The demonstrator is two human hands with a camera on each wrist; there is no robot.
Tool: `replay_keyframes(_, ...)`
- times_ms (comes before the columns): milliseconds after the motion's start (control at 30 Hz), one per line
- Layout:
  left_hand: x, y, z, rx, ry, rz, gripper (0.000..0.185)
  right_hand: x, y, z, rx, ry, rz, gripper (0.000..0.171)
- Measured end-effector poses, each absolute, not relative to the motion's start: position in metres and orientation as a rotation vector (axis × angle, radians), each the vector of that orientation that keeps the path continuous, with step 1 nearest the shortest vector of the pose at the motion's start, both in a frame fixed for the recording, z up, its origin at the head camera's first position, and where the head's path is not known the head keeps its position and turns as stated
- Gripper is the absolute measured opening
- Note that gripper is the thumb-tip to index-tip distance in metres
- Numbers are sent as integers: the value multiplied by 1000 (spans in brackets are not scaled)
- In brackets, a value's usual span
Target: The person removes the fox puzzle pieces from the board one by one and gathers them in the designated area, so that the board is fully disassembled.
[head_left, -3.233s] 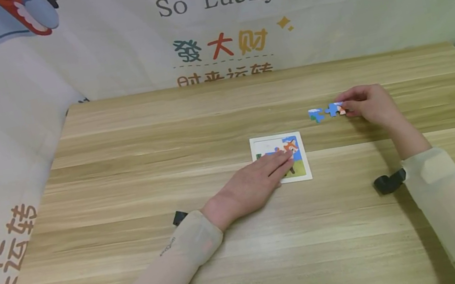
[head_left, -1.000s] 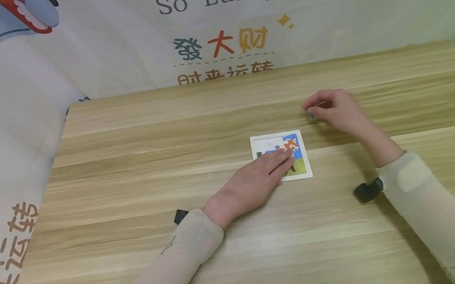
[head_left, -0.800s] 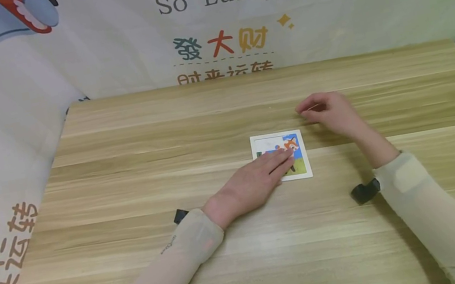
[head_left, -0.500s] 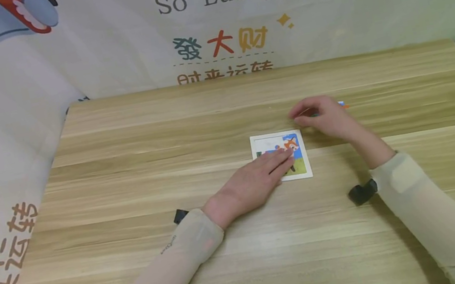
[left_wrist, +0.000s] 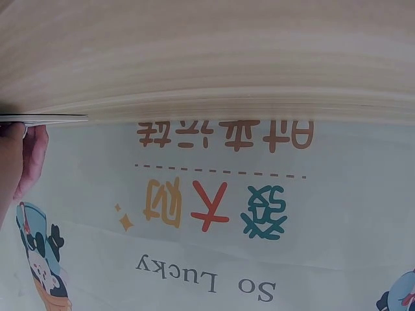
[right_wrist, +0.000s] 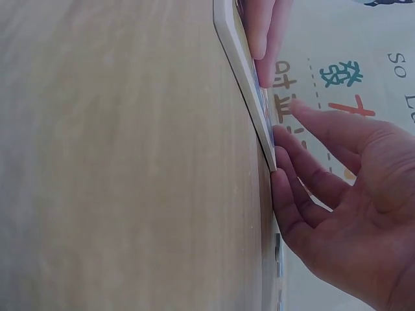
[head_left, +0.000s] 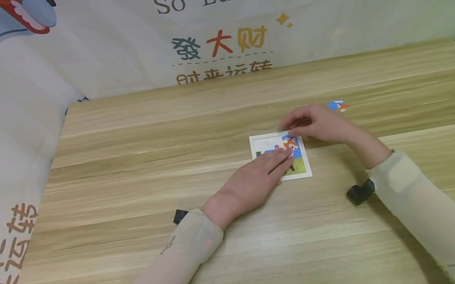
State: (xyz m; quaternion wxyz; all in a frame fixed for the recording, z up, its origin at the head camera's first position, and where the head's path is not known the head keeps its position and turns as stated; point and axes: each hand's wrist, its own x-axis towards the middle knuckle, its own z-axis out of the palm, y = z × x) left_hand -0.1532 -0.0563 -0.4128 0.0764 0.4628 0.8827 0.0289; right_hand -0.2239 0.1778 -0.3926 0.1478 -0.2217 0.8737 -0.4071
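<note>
A small white-framed puzzle board [head_left: 306,173] with a fox picture lies at the middle of the wooden table [head_left: 127,144]. My left hand [head_left: 284,159] rests flat on the board's near-left part, fingers straight. My right hand [head_left: 313,125] is at the board's far right corner. In the right wrist view its fingers [right_wrist: 298,194] are only gently bent and touch the board's edge [right_wrist: 241,74], with the thumb held apart. A thin blue sliver, perhaps a puzzle piece [right_wrist: 279,272], shows on the table beneath that hand. One loose blue and orange piece [head_left: 337,105] lies just right of the hand.
Printed cloth [head_left: 221,26] walls the table at the back and on both sides. The left wrist view shows the board's thin edge [left_wrist: 45,118] by my hand [left_wrist: 19,162]. Bare wood lies all around the board.
My right hand slid left from the two loose pieces to the board's far right corner. One piece stays uncovered on the table; the other is out of sight. The left hand stayed still.
</note>
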Motion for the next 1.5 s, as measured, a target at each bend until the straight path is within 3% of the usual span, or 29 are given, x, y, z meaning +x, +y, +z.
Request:
replay_keyframes(600,-154,-57,-413,1406,2640,104,53,-225,176,-394,-710,2546,-995,19)
replay_keyframes(1067,-154,-57,-413,1416,2651,100,52,-228,167,-392,-794,2608,-825,27)
replay_keyframes(1500,-154,-58,-416,1448,2664,114,51,-230,162,-396,-812,2609,-883,18)
